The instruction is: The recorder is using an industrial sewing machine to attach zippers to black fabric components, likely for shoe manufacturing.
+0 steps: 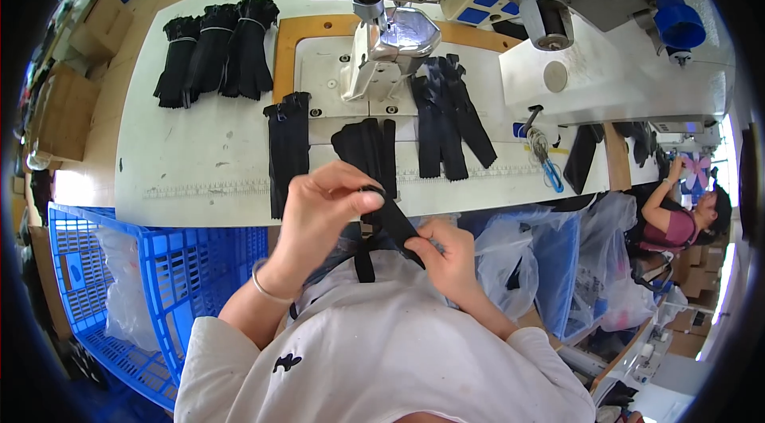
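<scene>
Between my two hands a black zipper [396, 221] is stretched at a slant, in front of the table's near edge. My left hand [325, 204] pinches its upper end between thumb and fingers. Lower down, the thumb and fingers of my right hand [448, 254] grip the other part of it. Just beyond, a few black zippers [368, 154] lie at the table edge below the sewing machine [386, 45]. Another stack of zippers [288, 148] is left of them, and more zippers [450, 120] are fanned out to the right.
Tied bundles of black zippers [215, 48] lie at the back left of the white table [191, 144]. Blue-handled snips [550, 172] rest on the right. A blue crate [159, 280] stands at my left, plastic bags [506, 256] at my right. Another person [677, 220] sits farther right.
</scene>
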Motion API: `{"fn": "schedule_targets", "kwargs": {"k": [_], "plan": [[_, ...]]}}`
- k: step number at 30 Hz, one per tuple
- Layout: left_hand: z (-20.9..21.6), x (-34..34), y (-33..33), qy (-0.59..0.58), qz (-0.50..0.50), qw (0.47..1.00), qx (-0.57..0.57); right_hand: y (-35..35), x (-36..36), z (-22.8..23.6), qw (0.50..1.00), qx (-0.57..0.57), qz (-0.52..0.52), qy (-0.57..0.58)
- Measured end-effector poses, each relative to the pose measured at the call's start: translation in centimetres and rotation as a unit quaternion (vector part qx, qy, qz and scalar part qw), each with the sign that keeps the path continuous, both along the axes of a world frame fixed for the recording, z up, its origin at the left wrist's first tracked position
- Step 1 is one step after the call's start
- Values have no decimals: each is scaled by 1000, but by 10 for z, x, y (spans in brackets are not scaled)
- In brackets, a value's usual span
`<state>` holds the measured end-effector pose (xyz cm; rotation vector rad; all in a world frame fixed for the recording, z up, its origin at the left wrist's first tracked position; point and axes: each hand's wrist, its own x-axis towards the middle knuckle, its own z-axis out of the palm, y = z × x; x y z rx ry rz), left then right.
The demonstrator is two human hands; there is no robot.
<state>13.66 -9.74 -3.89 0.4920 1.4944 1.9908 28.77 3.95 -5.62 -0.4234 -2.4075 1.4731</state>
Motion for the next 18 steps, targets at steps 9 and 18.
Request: {"fn": "schedule_targets", "kwargs": {"k": [9, 18], "plan": [[-26, -23, 31, 149, -33, 984, -90, 14, -34, -1, 969, -233, -79, 14], [-52, -44, 35, 474, 141, 790, -362, 18, -44, -14, 963, -244, -72, 92]]}}
